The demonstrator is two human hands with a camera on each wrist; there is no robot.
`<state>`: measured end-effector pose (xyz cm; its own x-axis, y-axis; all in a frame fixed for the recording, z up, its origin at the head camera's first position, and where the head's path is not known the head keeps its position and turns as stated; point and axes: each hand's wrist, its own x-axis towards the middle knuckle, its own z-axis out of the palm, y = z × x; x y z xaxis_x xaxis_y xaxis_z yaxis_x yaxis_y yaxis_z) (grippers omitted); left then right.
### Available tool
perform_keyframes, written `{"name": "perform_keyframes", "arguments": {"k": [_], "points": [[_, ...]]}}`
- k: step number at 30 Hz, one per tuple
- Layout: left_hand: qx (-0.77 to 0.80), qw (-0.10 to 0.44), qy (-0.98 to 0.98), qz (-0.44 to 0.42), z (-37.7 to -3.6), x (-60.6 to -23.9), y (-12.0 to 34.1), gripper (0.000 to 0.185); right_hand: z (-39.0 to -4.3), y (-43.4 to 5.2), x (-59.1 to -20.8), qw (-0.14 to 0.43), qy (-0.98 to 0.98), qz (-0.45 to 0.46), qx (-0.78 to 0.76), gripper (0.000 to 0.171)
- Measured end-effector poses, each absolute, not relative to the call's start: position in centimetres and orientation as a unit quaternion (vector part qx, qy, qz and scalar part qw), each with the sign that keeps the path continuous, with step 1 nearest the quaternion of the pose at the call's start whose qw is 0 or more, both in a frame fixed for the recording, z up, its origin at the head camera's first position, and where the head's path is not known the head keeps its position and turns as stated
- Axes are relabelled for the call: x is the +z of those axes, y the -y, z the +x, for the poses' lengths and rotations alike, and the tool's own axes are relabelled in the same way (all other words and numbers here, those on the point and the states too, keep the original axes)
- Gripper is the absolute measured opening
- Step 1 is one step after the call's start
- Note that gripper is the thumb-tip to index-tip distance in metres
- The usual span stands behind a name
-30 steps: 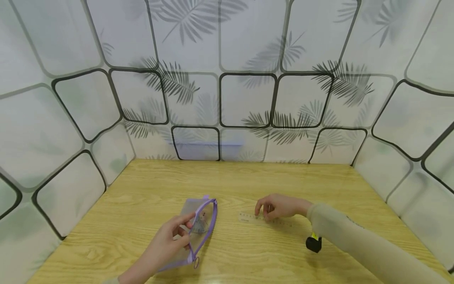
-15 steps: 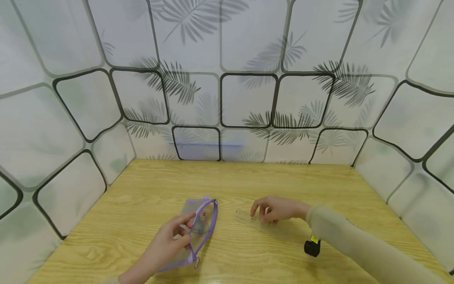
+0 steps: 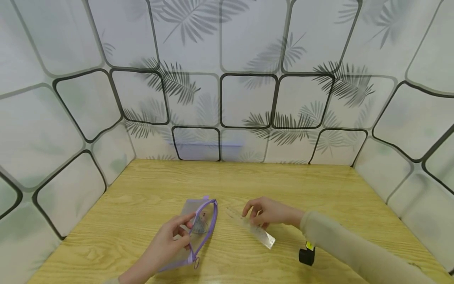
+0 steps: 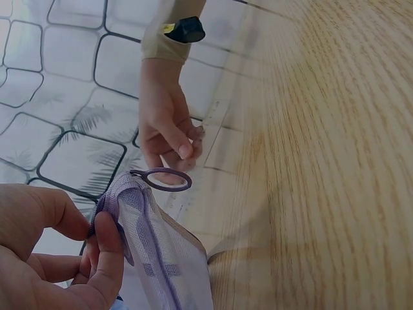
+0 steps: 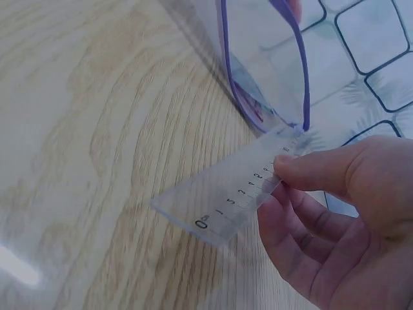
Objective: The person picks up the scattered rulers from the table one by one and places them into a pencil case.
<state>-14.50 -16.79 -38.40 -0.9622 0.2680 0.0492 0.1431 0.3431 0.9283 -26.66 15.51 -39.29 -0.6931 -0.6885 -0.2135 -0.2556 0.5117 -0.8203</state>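
My right hand (image 3: 264, 212) pinches the clear ruler (image 3: 252, 227) between thumb and fingertips near one end; the rest slants toward five o'clock, lifted off the wooden table (image 3: 319, 185). At nine o'clock from it, my left hand (image 3: 170, 236) grips the rim of the purple mesh pouch (image 3: 200, 221), fingers curled, holding its mouth open toward the ruler.

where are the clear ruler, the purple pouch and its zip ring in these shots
clear ruler (image 5: 226, 200), right wrist view, on its marked middle.
purple pouch (image 3: 202, 221), head view, on its clear side panel.
zip ring (image 4: 161, 179), left wrist view, on the ring's rim.
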Motion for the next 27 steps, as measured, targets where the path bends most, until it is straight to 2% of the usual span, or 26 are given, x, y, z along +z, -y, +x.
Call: {"name": "perform_keyframes", "arguments": {"k": [17,27], "points": [[0.564,0.052,-0.818,0.106,-14.6,-38.4,16.6,0.061,-25.5,-13.1,-38.3,0.313,-0.798,-0.286,-0.428,0.028],[0.562,0.044,-0.819,0.108,-14.6,-38.4,16.5,0.061,-25.6,-11.3,-38.1,0.304,-0.801,-0.267,-0.441,0.03]]}}
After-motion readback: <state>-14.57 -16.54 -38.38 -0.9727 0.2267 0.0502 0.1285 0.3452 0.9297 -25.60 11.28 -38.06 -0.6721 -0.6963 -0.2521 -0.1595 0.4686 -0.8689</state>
